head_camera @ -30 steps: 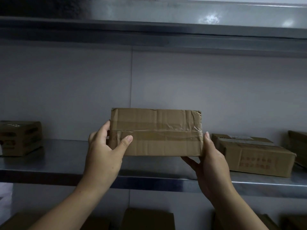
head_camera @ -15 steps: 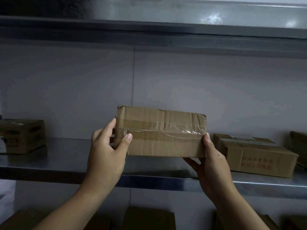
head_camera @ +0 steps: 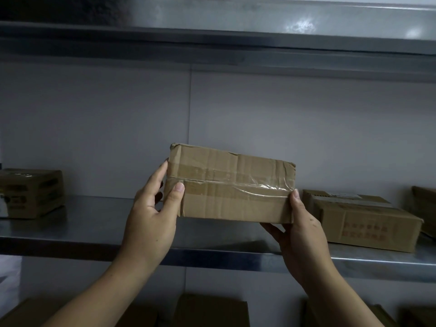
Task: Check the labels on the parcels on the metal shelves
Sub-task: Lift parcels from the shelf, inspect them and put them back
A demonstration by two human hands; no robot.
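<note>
A flat brown cardboard parcel (head_camera: pixel 232 185) sealed with clear tape hangs in the air above the steel shelf (head_camera: pixel 94 227), tilted with its left end higher. My left hand (head_camera: pixel 153 213) grips its left end, thumb on the front face and fingers behind. My right hand (head_camera: pixel 299 230) holds the lower right corner, thumb up along the right edge and fingers under it. The face turned to me shows only tape and creases; no label is visible on it.
On the same shelf a printed box (head_camera: pixel 30 193) stands at the far left, a flat box with red print (head_camera: pixel 363 220) lies at the right, and another box (head_camera: pixel 424 208) sits at the right edge. More boxes (head_camera: pixel 212 312) lie on the lower level. A shelf (head_camera: pixel 212 31) runs overhead.
The parcel has tipped, its left end rising and right end dropping slightly, and it has shifted a little to the right with both hands still holding it.
</note>
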